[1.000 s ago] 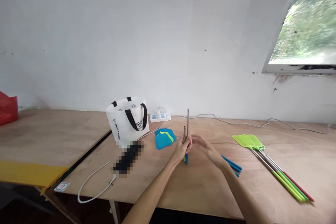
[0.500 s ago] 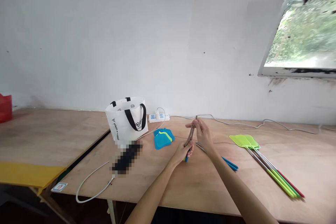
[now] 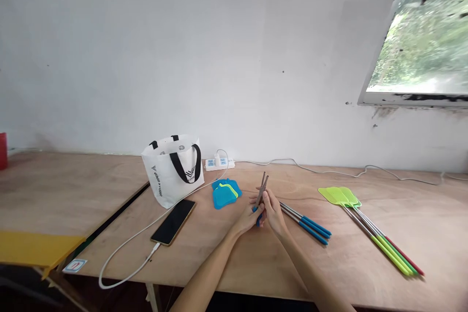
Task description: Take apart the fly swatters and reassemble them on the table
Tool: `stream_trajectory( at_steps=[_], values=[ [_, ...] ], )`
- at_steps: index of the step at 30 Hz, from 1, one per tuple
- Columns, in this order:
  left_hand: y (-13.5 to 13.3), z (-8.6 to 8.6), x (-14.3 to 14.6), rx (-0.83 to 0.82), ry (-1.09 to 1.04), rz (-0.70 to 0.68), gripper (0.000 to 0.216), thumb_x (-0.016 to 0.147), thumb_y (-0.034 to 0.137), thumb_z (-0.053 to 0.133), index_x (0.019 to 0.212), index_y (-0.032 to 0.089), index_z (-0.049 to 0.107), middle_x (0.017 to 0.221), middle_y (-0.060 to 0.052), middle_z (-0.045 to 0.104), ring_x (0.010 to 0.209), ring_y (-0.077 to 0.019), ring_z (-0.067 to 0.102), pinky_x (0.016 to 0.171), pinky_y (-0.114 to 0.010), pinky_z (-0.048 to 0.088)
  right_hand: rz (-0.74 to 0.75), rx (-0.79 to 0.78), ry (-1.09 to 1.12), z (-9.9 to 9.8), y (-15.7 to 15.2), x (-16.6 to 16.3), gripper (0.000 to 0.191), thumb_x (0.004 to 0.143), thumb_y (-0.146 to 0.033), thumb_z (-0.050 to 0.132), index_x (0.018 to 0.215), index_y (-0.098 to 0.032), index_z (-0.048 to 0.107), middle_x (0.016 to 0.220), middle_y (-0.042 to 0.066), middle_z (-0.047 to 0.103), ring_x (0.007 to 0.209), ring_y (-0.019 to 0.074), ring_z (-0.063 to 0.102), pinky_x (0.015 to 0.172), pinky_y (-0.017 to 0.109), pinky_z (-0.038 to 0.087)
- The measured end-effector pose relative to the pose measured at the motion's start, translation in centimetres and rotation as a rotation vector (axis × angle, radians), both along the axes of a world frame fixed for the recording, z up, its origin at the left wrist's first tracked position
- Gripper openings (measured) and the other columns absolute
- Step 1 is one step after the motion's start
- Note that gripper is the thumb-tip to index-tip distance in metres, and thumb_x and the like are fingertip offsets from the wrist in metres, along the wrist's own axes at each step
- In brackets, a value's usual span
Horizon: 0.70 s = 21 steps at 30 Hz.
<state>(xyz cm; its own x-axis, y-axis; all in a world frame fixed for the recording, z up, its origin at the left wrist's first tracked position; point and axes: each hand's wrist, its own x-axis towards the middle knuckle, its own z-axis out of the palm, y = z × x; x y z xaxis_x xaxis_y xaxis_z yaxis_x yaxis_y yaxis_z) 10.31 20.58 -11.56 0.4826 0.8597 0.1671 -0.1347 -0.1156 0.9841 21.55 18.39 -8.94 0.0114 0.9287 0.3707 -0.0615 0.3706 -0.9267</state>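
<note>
My left hand is closed around the blue grips of a few fly swatter handles. Their metal rods point upward and spread slightly at the tips. My right hand presses against the same handles from the right, its fingers partly hidden. More blue fly swatter handles lie on the table just right of my hands. Left of them is a small pile of blue swatter heads with a yellow-green edge showing. Several assembled fly swatters with yellow-green heads lie farther right.
A white bag with black handles stands at the left. Before it lies a phone on a white charging cable. A power strip sits by the wall. The wooden table has its front edge close to me.
My right hand has come down from the rod tips to beside my left hand. The rods now show bare tips, slightly apart. The handles lying at the right are more fully visible.
</note>
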Motion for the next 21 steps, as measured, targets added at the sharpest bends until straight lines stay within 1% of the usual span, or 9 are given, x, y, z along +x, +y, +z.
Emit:
stream_trajectory(
  at_steps=[2, 4, 7, 9, 12, 14, 17, 20, 21],
  values=[
    [-0.1, 0.2, -0.1, -0.02, -0.004, 0.004, 0.068, 0.075, 0.083, 0.059, 0.063, 0.016, 0.055, 0.052, 0.0, 0.056, 0.048, -0.0113, 0.053, 0.05, -0.023, 0.04, 0.009, -0.039, 0.001, -1.4, 0.0, 0.0, 0.059, 0.092, -0.074, 0.045, 0.112, -0.021, 0.061, 0.073, 0.0, 0.067, 0.039, 0.0124, 0.052, 0.029, 0.022, 0.037],
    [-0.2, 0.3, -0.2, -0.05, -0.02, 0.005, 0.066, 0.076, 0.08, 0.062, 0.068, 0.015, 0.06, 0.055, 0.0, 0.058, 0.052, -0.0125, 0.056, 0.053, -0.023, 0.043, -0.017, -0.042, -0.012, -2.4, 0.2, 0.3, 0.063, 0.09, -0.077, 0.045, 0.106, -0.019, 0.062, 0.063, -0.003, 0.061, 0.035, 0.0104, 0.044, 0.03, 0.022, 0.036],
    [-0.7, 0.2, 0.1, -0.128, -0.07, -0.005, 0.063, 0.074, 0.073, 0.071, 0.097, 0.015, 0.066, 0.074, -0.003, 0.068, 0.067, -0.0178, 0.066, 0.063, -0.027, 0.052, -0.076, -0.036, -0.054, -3.1, 0.9, 1.1, 0.063, 0.088, -0.078, 0.049, 0.098, -0.017, 0.063, 0.061, -0.004, 0.059, 0.042, 0.0112, 0.048, 0.038, 0.022, 0.04],
    [-1.0, 0.1, 0.7, -0.231, -0.151, 0.02, 0.065, 0.07, 0.064, 0.082, 0.11, 0.016, 0.064, 0.086, -0.006, 0.072, 0.08, -0.0223, 0.07, 0.072, -0.032, 0.056, -0.124, -0.02, -0.099, -3.2, 1.4, 1.7, 0.062, 0.088, -0.077, 0.049, 0.096, -0.017, 0.064, 0.07, 0.001, 0.065, 0.057, 0.015, 0.058, 0.05, 0.024, 0.048],
    [-1.2, -0.2, 2.2, -0.334, -0.249, 0.119, 0.063, 0.066, 0.048, 0.09, 0.114, 0.016, 0.063, 0.097, -0.008, 0.073, 0.094, -0.0253, 0.07, 0.084, -0.034, 0.056, -0.189, 0.005, -0.197, -3.5, 1.7, 2.3, 0.063, 0.092, -0.074, 0.045, 0.102, -0.016, 0.068, 0.091, 0.008, 0.073, 0.084, 0.0235, 0.067, 0.076, 0.033, 0.055],
    [-1.2, -0.4, 3.3, -0.345, -0.25, 0.184, 0.055, 0.07, 0.043, 0.088, 0.112, 0.018, 0.062, 0.1, -0.008, 0.072, 0.097, -0.0241, 0.069, 0.087, -0.032, 0.055, -0.23, 0.021, -0.277, -3.7, 1.5, 2.7, 0.06, 0.095, -0.068, 0.043, 0.112, -0.017, 0.069, 0.109, 0.012, 0.073, 0.104, 0.0284, 0.067, 0.093, 0.04, 0.052],
    [-1.2, -0.9, 4.6, -0.402, -0.219, 0.26, 0.044, 0.074, 0.033, 0.083, 0.108, 0.018, 0.06, 0.101, -0.009, 0.071, 0.095, -0.0228, 0.07, 0.082, -0.03, 0.055, -0.28, 0.06, -0.394, -3.7, 0.8, 4.5, 0.051, 0.096, -0.057, 0.047, 0.125, -0.021, 0.067, 0.132, 0.013, 0.066, 0.128, 0.0307, 0.056, 0.111, 0.048, 0.04],
    [-2.0, -1.2, 5.3, -0.442, -0.166, 0.31, 0.05, 0.073, 0.021, 0.076, 0.119, 0.017, 0.057, 0.117, -0.013, 0.068, 0.104, -0.0266, 0.068, 0.084, -0.033, 0.055, -0.305, 0.136, -0.566, -3.2, -0.2, 9.2, 0.043, 0.095, -0.045, 0.05, 0.128, -0.023, 0.066, 0.14, 0.011, 0.062, 0.135, 0.0295, 0.05, 0.118, 0.05, 0.03],
    [-2.4, -1.2, 5.5, -0.442, -0.147, 0.328, 0.06, 0.071, 0.017, 0.075, 0.127, 0.017, 0.054, 0.128, -0.015, 0.064, 0.113, -0.0287, 0.065, 0.088, -0.035, 0.055, -0.358, 0.192, -0.734, -2.9, -0.5, 11.5, 0.043, 0.097, -0.042, 0.045, 0.13, -0.023, 0.065, 0.142, 0.011, 0.06, 0.136, 0.0296, 0.049, 0.118, 0.052, 0.03]
  ],
)
